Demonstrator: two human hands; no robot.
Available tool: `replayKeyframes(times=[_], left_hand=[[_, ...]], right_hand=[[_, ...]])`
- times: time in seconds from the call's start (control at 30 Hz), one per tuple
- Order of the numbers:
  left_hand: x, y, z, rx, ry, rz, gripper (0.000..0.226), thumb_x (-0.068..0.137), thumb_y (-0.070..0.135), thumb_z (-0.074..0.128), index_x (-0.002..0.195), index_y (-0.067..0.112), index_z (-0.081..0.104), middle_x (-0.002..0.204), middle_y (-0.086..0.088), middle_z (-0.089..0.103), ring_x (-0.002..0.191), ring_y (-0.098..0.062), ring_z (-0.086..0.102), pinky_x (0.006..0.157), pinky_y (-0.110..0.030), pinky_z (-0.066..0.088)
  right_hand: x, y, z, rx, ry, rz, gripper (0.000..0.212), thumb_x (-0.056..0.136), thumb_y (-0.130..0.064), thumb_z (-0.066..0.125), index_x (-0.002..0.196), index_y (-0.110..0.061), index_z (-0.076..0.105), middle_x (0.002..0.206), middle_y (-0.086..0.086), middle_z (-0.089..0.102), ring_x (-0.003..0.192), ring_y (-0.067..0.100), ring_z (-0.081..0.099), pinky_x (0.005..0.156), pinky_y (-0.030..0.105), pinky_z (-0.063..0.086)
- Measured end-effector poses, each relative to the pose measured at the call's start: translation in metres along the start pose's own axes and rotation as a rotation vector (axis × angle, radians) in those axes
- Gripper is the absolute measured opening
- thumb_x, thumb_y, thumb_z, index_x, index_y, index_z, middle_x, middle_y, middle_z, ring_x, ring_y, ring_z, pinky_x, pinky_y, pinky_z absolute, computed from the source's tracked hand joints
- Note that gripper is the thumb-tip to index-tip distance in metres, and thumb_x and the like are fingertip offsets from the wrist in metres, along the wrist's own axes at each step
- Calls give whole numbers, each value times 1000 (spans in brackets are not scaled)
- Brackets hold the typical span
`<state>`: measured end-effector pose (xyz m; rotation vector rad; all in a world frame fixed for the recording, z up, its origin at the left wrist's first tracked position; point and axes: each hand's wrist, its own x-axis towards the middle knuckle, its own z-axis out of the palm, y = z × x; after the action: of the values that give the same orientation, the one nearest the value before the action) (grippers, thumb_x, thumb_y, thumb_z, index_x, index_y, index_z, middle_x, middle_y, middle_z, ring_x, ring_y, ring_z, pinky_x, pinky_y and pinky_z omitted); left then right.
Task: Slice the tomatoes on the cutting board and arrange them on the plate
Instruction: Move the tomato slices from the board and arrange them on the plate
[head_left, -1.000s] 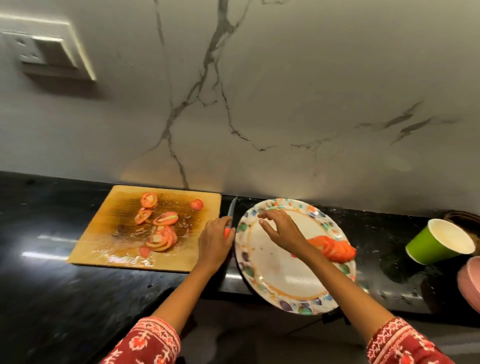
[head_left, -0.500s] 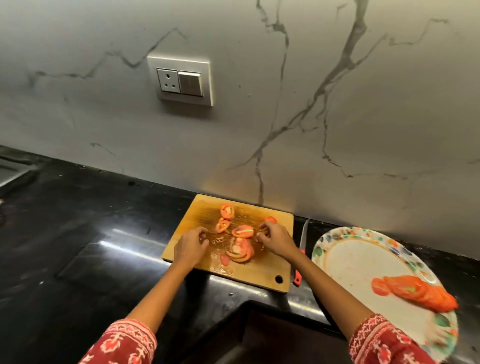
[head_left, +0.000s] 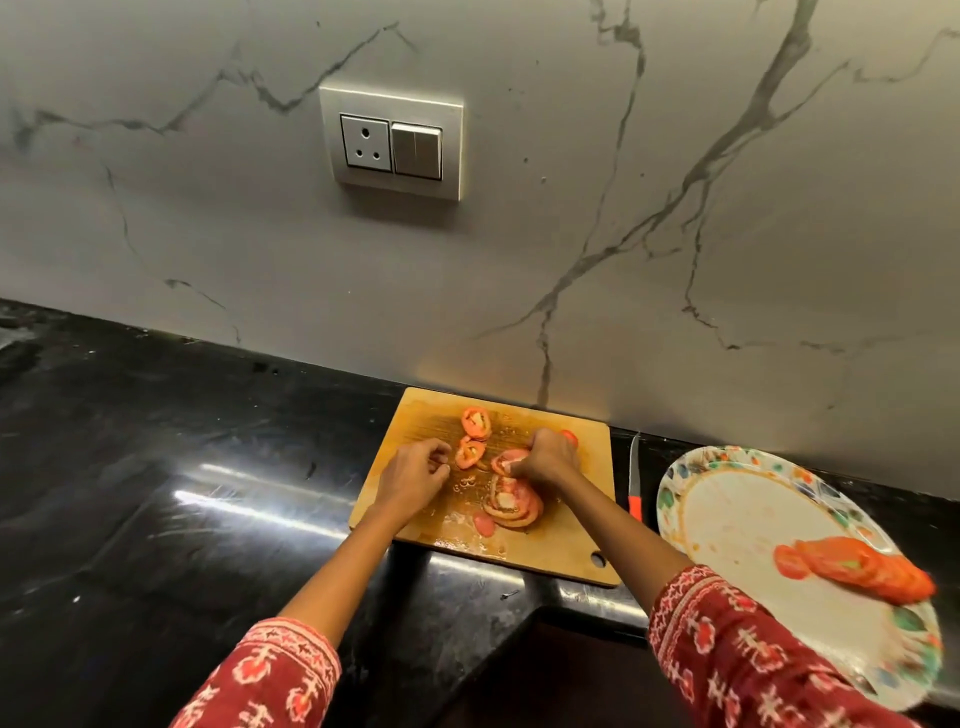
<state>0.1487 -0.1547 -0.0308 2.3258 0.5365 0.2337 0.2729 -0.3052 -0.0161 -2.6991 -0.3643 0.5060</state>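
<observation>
A wooden cutting board (head_left: 563, 551) lies on the black counter with several tomato slices (head_left: 511, 501) on it. My right hand (head_left: 545, 457) is closed on a tomato slice near the board's middle. My left hand (head_left: 413, 475) rests on the board's left part, fingers curled loosely, beside another slice (head_left: 470, 451), holding nothing that I can see. A colourful-rimmed plate (head_left: 727, 512) stands to the right with a row of tomato slices (head_left: 857, 569) on its near right part. The knife (head_left: 634, 480) with a red handle lies between board and plate.
The black counter (head_left: 156, 493) stretches to the left. A marble wall with a socket and switch (head_left: 392, 143) rises behind the board. The counter's front edge steps in below the board.
Both hands moved from the plate and knife over to the cutting board. My right hand has closed on a slice. The view swung left, and the green cup is out of sight.
</observation>
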Motion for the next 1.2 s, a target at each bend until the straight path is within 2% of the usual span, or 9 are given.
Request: replayKeyframes(times=[0.13, 0.2, 0.37, 0.5, 0.63, 0.73, 0.83, 1.07, 1.2], left_hand=[[8, 9, 3, -45, -37, 49, 30, 83, 16, 65, 113, 13, 62, 100, -3, 68, 87, -14, 62, 80, -31, 53], [11, 14, 6, -66, -51, 101, 38, 80, 17, 70, 117, 13, 60, 105, -4, 67, 90, -13, 62, 80, -29, 53], [15, 23, 17, -26, -94, 250, 69, 72, 29, 76, 133, 18, 45, 131, -5, 53, 119, -19, 49, 97, -37, 46], [15, 23, 22, -21, -70, 279, 66, 74, 30, 75, 132, 19, 46, 127, -5, 56, 116, -20, 52, 93, -39, 49], [11, 17, 18, -64, -33, 228, 65, 71, 25, 77, 129, 15, 50, 124, -7, 59, 111, -21, 56, 90, -31, 49], [4, 6, 14, -120, -15, 176, 63, 70, 23, 78, 125, 16, 50, 121, -7, 59, 107, -20, 57, 86, -29, 49], [-1, -1, 13, -149, -12, 166, 62, 68, 24, 80, 121, 17, 50, 118, -6, 60, 106, -20, 57, 84, -30, 50], [-11, -2, 14, -147, -14, 136, 58, 68, 26, 80, 117, 18, 49, 113, -4, 61, 102, -19, 59, 82, -32, 52], [-16, -2, 11, -147, -9, 139, 57, 68, 28, 79, 115, 19, 49, 112, -3, 62, 100, -17, 59, 83, -34, 52]], right_hand=[[3, -2, -9, 163, -59, 42, 25, 70, -22, 82, 73, -14, 59, 82, 6, 62, 78, 17, 59, 60, 30, 46], [3, -5, -15, 277, -99, 14, 29, 73, -16, 79, 64, -17, 51, 76, 5, 58, 69, 15, 53, 56, 27, 41], [-6, -23, -33, 309, -195, -119, 21, 80, -21, 73, 68, -13, 57, 71, 7, 57, 63, 16, 52, 53, 25, 40], [-18, -30, -44, 305, -274, -189, 19, 85, -22, 68, 70, -12, 61, 72, 7, 58, 57, 10, 50, 47, 18, 37], [-28, -18, -40, 353, -176, -204, 25, 88, -33, 63, 79, -10, 66, 73, 5, 63, 59, 11, 55, 50, 20, 39], [-33, 3, -25, 64, -88, -194, 21, 82, -34, 70, 80, -13, 66, 77, 2, 63, 72, 15, 59, 63, 32, 47], [-47, 17, -3, -162, -51, -100, 26, 76, -36, 73, 89, -16, 63, 92, 3, 65, 89, 21, 61, 71, 33, 48], [-55, 17, 7, 29, 47, -94, 7, 82, -20, 66, 86, -22, 61, 98, 1, 66, 95, 21, 60, 76, 33, 49], [-53, 20, 6, 105, 20, -117, 13, 80, -14, 67, 76, -22, 57, 95, 1, 66, 93, 19, 62, 78, 37, 52]])
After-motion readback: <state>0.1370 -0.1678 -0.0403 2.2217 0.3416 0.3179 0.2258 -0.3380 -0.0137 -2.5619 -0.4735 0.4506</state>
